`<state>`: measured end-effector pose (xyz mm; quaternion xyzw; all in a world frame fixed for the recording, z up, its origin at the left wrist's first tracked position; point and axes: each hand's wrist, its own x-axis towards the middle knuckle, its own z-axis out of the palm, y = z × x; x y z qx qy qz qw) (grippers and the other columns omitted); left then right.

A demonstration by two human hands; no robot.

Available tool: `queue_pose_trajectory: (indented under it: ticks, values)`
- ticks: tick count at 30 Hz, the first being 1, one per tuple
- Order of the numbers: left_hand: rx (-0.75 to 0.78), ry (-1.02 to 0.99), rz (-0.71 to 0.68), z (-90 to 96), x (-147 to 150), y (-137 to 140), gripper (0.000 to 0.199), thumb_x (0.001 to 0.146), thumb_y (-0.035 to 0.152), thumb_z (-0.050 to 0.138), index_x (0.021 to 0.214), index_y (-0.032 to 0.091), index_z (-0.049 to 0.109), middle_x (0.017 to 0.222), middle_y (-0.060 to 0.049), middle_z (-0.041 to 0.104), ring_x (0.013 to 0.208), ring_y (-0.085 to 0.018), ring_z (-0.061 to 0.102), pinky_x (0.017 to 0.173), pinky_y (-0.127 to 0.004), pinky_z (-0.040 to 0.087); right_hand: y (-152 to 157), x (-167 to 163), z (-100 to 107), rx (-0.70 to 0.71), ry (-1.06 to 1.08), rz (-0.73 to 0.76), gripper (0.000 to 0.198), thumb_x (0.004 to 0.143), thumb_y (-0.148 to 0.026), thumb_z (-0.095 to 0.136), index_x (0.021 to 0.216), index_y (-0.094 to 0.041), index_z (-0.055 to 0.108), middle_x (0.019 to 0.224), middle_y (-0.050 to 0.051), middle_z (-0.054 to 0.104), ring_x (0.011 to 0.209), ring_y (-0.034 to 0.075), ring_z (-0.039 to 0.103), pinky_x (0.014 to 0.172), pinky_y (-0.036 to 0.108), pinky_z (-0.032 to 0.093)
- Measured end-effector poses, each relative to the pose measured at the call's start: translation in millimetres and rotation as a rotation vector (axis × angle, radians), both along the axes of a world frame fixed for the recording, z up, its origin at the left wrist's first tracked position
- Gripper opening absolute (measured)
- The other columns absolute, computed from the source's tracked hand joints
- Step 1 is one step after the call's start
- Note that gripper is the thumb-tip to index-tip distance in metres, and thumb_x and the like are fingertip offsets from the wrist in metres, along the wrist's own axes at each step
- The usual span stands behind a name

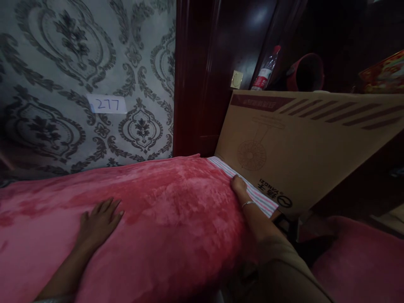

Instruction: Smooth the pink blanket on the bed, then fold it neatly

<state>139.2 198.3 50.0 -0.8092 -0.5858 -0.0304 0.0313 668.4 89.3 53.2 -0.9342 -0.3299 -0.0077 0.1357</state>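
Observation:
A red plush blanket [176,210] lies spread over a raised surface in front of me, its near side hanging down. My left hand [99,221] rests flat on it at the left, fingers outstretched. At the blanket's right edge my right hand [240,186], with a thin bracelet at the wrist, is closed; its fingers are curled over the blanket edge, and the fingertips are hidden. Beside that hand a striped cloth [260,198] in white, grey and pink sticks out from under the blanket.
A large cardboard box [303,139] stands upright along the right, with a plastic bottle [265,73] behind its top edge. Patterned wallpaper [139,75] bearing a paper label [107,104] marked 277 meets a dark wooden door [202,75]. Another red cloth [362,261] is at lower right.

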Motion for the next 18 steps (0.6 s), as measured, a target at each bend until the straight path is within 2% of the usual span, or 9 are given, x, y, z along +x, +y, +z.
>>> queue_pose_trajectory:
  ticks: [3, 5, 7, 9, 12, 14, 18]
  values:
    - [0.009, -0.007, -0.007, -1.0, -0.2, 0.0, 0.067, 0.097, 0.041, 0.015, 0.153, 0.017, 0.041, 0.163, -0.009, 0.031, 0.149, -0.033, 0.029, 0.114, -0.063, 0.030, 8.6, -13.0, 6.0, 0.041, -0.047, 0.038, 0.041, 0.097, -0.018, 0.039, 0.130, -0.003, 0.059, 0.125, 0.028, 0.063, 0.119, 0.033, 0.061, 0.093, 0.042, 0.047]
    - [0.017, -0.022, -0.013, -1.1, -0.4, -0.3, 0.066, 0.098, 0.041, 0.016, 0.152, 0.016, 0.042, 0.163, -0.010, 0.032, 0.148, -0.033, 0.031, 0.114, -0.064, 0.030, 19.7, -32.3, 7.0, 0.079, -0.091, 0.133, 0.044, 0.099, -0.022, 0.039, 0.136, -0.005, 0.055, 0.138, 0.027, 0.056, 0.129, 0.033, 0.052, 0.102, 0.045, 0.042]
    - [0.023, -0.045, -0.016, -0.4, -0.4, -1.2, 0.064, 0.098, 0.040, 0.018, 0.151, 0.016, 0.044, 0.162, -0.012, 0.034, 0.147, -0.034, 0.032, 0.113, -0.065, 0.030, 33.8, -57.3, 3.1, 0.105, -0.111, 0.283, 0.046, 0.100, -0.028, 0.044, 0.143, -0.013, 0.052, 0.147, 0.019, 0.051, 0.135, 0.028, 0.047, 0.110, 0.041, 0.037]
    - [0.032, -0.069, -0.018, 1.1, -0.2, -2.6, 0.062, 0.098, 0.038, 0.020, 0.150, 0.015, 0.046, 0.160, -0.014, 0.037, 0.146, -0.034, 0.034, 0.113, -0.066, 0.030, 47.9, -81.1, -5.3, 0.104, -0.103, 0.501, 0.049, 0.100, -0.037, 0.049, 0.147, -0.023, 0.050, 0.153, 0.009, 0.049, 0.139, 0.021, 0.043, 0.115, 0.034, 0.032]
    - [0.037, -0.081, -0.019, 3.5, 0.7, -5.1, 0.061, 0.098, 0.036, 0.021, 0.149, 0.014, 0.048, 0.159, -0.014, 0.038, 0.146, -0.035, 0.034, 0.113, -0.065, 0.031, 63.4, -97.2, -17.4, 0.075, -0.043, 0.770, 0.048, 0.102, -0.042, 0.047, 0.148, -0.032, 0.049, 0.156, 0.000, 0.046, 0.143, 0.017, 0.039, 0.119, 0.033, 0.027]
    - [0.033, -0.058, -0.014, 4.1, 1.4, -5.7, 0.062, 0.098, 0.035, 0.020, 0.149, 0.014, 0.047, 0.160, -0.013, 0.036, 0.147, -0.035, 0.033, 0.113, -0.064, 0.032, 70.5, -90.4, -18.8, 0.073, -0.016, 0.774, 0.046, 0.102, -0.041, 0.046, 0.145, -0.029, 0.054, 0.154, 0.002, 0.050, 0.142, 0.018, 0.042, 0.118, 0.033, 0.028]
    - [0.007, 0.031, 0.021, 0.3, 1.5, -2.3, 0.066, 0.097, 0.038, 0.014, 0.154, 0.016, 0.040, 0.163, -0.009, 0.031, 0.150, -0.032, 0.029, 0.115, -0.062, 0.030, 87.7, -54.5, -5.2, 0.114, -0.031, 0.516, 0.040, 0.100, -0.025, 0.043, 0.129, -0.015, 0.068, 0.130, 0.014, 0.068, 0.124, 0.022, 0.059, 0.106, 0.029, 0.039]
